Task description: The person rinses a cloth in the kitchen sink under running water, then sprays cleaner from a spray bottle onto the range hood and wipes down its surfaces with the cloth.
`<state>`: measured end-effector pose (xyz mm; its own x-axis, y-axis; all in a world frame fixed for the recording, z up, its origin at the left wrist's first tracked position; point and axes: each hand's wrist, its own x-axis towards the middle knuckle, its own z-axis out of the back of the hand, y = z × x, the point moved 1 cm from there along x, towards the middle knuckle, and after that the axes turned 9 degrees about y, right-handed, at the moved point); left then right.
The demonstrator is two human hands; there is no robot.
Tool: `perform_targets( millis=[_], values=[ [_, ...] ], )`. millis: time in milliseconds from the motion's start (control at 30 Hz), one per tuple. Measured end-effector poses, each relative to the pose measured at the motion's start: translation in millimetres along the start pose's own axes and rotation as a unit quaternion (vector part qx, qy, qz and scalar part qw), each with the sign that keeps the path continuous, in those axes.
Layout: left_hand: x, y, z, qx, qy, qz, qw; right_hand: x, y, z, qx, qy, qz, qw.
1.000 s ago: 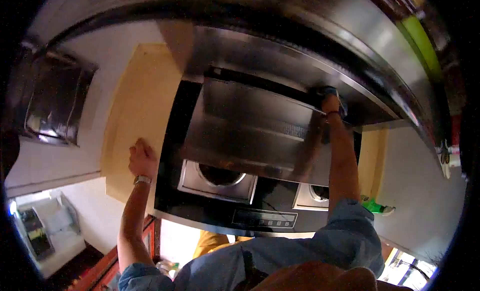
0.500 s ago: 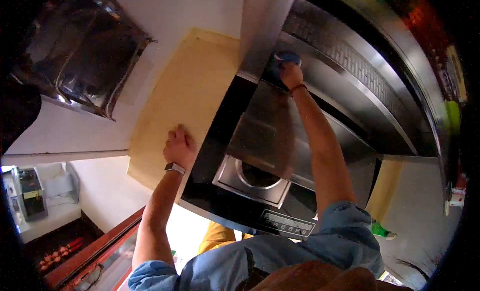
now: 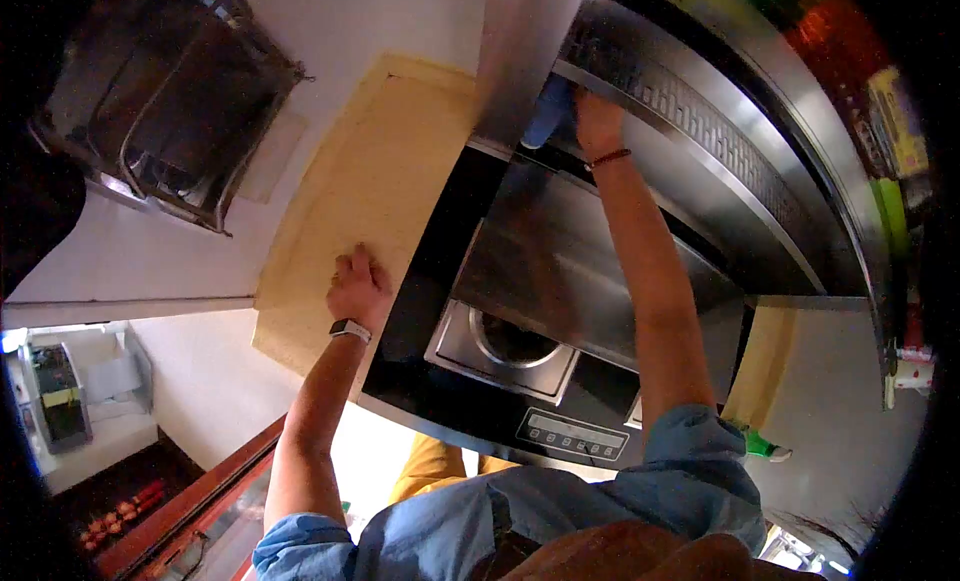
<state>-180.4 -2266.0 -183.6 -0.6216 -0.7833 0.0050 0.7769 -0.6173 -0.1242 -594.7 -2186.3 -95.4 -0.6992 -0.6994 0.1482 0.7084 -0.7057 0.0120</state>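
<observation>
Up at the far end of the black and steel cooking unit [image 3: 422, 281], my right hand [image 3: 600, 126] is closed on a blue cloth [image 3: 548, 116]. It presses the cloth to the steel back panel [image 3: 660, 151], just under a slotted vent strip; part of the fingers is hidden. Nothing is held by my left hand [image 3: 360, 286], which rests on the yellowish counter mat [image 3: 350, 171] with its fingers spread, beside the unit's left edge. A steel cover plate [image 3: 540, 251] lies between my arms, over part of a round burner [image 3: 515, 341].
A control panel [image 3: 573, 436] is on the unit's front edge. At upper left is a dark wire rack [image 3: 180, 101] on the white surface. Clear plastic containers [image 3: 110, 376] stand at lower left. Colourful packages [image 3: 895, 131] line the far right, and a green object [image 3: 765, 446] lies at lower right.
My right hand has slid a little up and to the right along the steel with the cloth, now further under the vent strip. My left hand stays in place on the mat.
</observation>
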Motion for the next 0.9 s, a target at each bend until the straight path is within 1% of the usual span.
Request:
perform_targets(
  millis=[33, 100, 133, 167, 200, 233, 267, 300, 333, 400, 433, 500, 567, 600, 633, 667, 700, 733, 767, 800, 833, 867, 900],
  values=[
    [0, 1, -4, 0.016, -0.009, 0.002, 1.000, -4, -3, 5, -0.029, 0.020, -0.007, 0.999],
    [0, 3, -6, 0.032, -0.017, 0.001, 0.999, -5, -13, -4, -0.033, 0.029, -0.007, 0.999],
    [1, 4, -7, 0.029, -0.002, 0.008, 1.000, -3, -21, -13, 0.038, 0.001, -0.002, 0.999],
    [0, 5, -7, 0.027, 0.015, 0.014, 0.999, 4, -31, -30, 0.167, -0.034, 0.012, 0.985],
    [-3, 5, -5, 0.029, 0.019, 0.006, 0.999, 13, -46, -52, 0.400, -0.080, 0.057, 0.911],
    [-1, 3, -2, 0.015, 0.013, 0.010, 1.000, 17, -59, -63, 0.523, -0.097, 0.073, 0.843],
    [0, 1, -1, 0.000, 0.007, 0.017, 1.000, 12, -64, -61, 0.568, -0.098, 0.074, 0.814],
    [0, 2, -1, -0.001, 0.008, 0.013, 1.000, 5, -72, -57, 0.439, -0.072, 0.040, 0.895],
    [1, 3, -3, 0.004, 0.006, 0.012, 1.000, -3, -79, -53, 0.297, -0.044, 0.012, 0.954],
    [0, 9, -11, 0.007, 0.008, 0.008, 1.000, -15, -119, -68, 0.310, -0.076, 0.046, 0.947],
    [1, 14, -17, -0.012, 0.018, 0.011, 1.000, -20, -138, -75, 0.313, -0.087, 0.056, 0.944],
    [1, 14, -20, -0.032, 0.027, 0.008, 0.999, -27, -172, -85, 0.386, -0.172, 0.061, 0.904],
    [0, 11, -14, 0.012, -0.025, -0.022, 0.999, -31, -192, -84, 0.420, -0.217, 0.062, 0.879],
    [0, 13, -17, 0.012, -0.026, -0.027, 0.999, -40, -197, -67, 0.456, -0.211, 0.046, 0.863],
    [-1, 16, -23, 0.041, -0.017, -0.026, 0.999, -65, -187, -24, 0.183, -0.217, 0.031, 0.958],
    [1, 18, -27, 0.068, -0.010, -0.024, 0.997, -92, -173, 22, -0.104, -0.251, 0.004, 0.962],
    [0, 16, -25, 0.068, -0.010, -0.030, 0.997, -104, -186, 24, -0.107, -0.251, -0.002, 0.962],
    [0, 14, -20, 0.051, -0.005, -0.026, 0.998, -113, -206, 25, -0.068, -0.189, -0.032, 0.979],
    [0, 12, -18, 0.033, 0.000, -0.020, 0.999, -119, -225, 23, -0.049, -0.171, -0.054, 0.983],
    [-1, 16, -21, 0.032, -0.002, -0.025, 0.999, -126, -240, 23, -0.042, -0.173, -0.068, 0.982],
    [1, 21, -27, 0.062, -0.029, -0.030, 0.997, -133, -256, 22, -0.042, -0.177, -0.077, 0.980],
    [1, 14, -24, 0.091, -0.056, -0.035, 0.994, -139, -270, 23, -0.043, -0.179, -0.086, 0.979],
    [1, 8, -20, 0.090, -0.055, -0.040, 0.994, -144, -282, 22, -0.046, -0.180, -0.094, 0.978]
  ],
)
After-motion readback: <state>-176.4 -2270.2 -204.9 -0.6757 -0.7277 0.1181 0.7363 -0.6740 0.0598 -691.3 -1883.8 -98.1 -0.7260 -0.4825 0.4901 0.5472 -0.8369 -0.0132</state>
